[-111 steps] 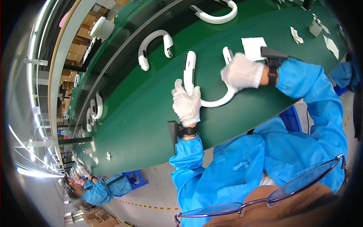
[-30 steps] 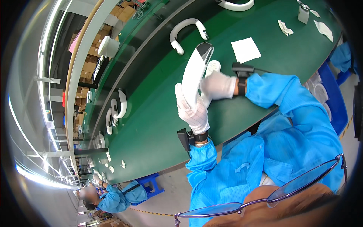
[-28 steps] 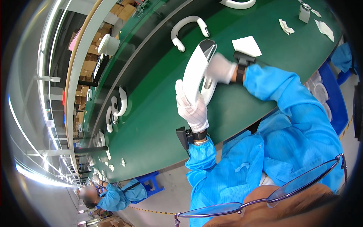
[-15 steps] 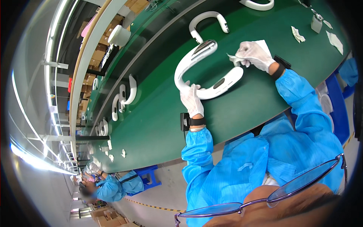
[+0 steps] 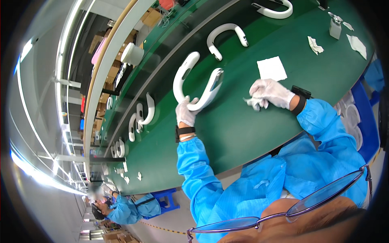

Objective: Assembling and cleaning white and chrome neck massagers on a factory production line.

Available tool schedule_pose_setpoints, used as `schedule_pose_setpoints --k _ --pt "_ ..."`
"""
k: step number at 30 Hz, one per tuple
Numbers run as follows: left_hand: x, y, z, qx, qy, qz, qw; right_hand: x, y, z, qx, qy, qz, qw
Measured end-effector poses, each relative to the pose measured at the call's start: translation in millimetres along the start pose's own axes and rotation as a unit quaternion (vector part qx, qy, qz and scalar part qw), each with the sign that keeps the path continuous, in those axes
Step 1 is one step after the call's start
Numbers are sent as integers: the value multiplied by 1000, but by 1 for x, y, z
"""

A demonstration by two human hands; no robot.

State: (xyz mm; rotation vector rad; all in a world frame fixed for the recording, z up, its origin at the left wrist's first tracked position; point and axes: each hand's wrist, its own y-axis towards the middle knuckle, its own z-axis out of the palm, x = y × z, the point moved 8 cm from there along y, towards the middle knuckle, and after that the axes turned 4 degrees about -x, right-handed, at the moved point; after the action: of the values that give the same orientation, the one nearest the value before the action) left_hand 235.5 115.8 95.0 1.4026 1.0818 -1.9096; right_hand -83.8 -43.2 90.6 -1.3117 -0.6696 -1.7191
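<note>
My left hand (image 5: 186, 112), in a white glove, grips a white U-shaped neck fan (image 5: 177, 83) near its bend. Both arms of the fan point away from me, raised over the green bench (image 5: 231, 133). My right hand (image 5: 273, 92), also gloved, pinches a crumpled white wiping cloth (image 5: 256, 103) to the right of the fan, apart from it. Just beyond that hand a square white cloth (image 5: 272, 68) lies flat. Farther off, a second neck fan (image 5: 212, 37) rests on the bench, and a third neck fan (image 5: 277, 15) lies behind it.
A small dispenser bottle (image 5: 335, 30) stands at the far right, near a crumpled cloth (image 5: 315, 45) and a flatter cloth (image 5: 357, 46). More neck fans (image 5: 150, 109) lie along the left. A co-worker (image 5: 129, 208) sits down the bench. A blue bin (image 5: 371, 133) is at right.
My left hand has carried the neck fan left and turned it so its arms point away. My right hand has come nearer with its cloth, uncovering the square cloth.
</note>
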Motion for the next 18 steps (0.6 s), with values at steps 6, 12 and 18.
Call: schedule_pose_setpoints --k 6,12,18 --pt "-75 90 -50 67 -41 30 996 -6 -12 38 73 -28 22 997" --pt "-155 137 32 13 358 109 927 17 -28 38 75 -135 2 988" --pt "-199 187 100 56 576 585 568 32 -29 63 64 -138 55 987"
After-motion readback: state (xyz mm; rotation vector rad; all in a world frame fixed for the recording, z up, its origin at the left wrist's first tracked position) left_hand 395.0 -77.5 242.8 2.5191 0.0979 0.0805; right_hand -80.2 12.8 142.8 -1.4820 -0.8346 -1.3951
